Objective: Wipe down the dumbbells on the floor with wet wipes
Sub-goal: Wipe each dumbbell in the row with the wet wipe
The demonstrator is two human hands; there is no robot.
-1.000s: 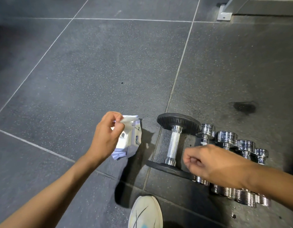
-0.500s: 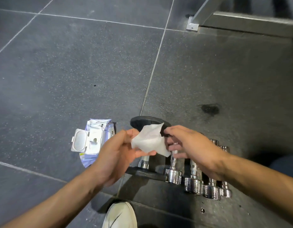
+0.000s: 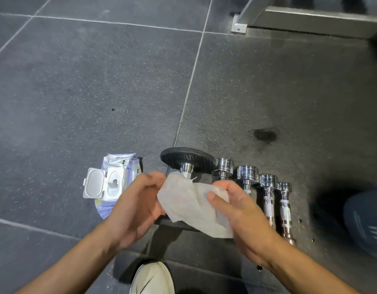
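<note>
Two bare forearms lead to the left hand (image 3: 136, 209) and right hand (image 3: 242, 213). Beneath them is a white, rounded-toe trainer (image 3: 152, 279) with thin black strokes. Well right of the trainer is a dark blue rounded shape (image 3: 365, 223) with a pale jagged print, either knee or shoe.

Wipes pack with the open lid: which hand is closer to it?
Left. The left hand holds the wet wipe right beside the wipes pack, covering its near corner in view. The right hand holds the wipe's other side, over by the chrome dumbbells.
</note>
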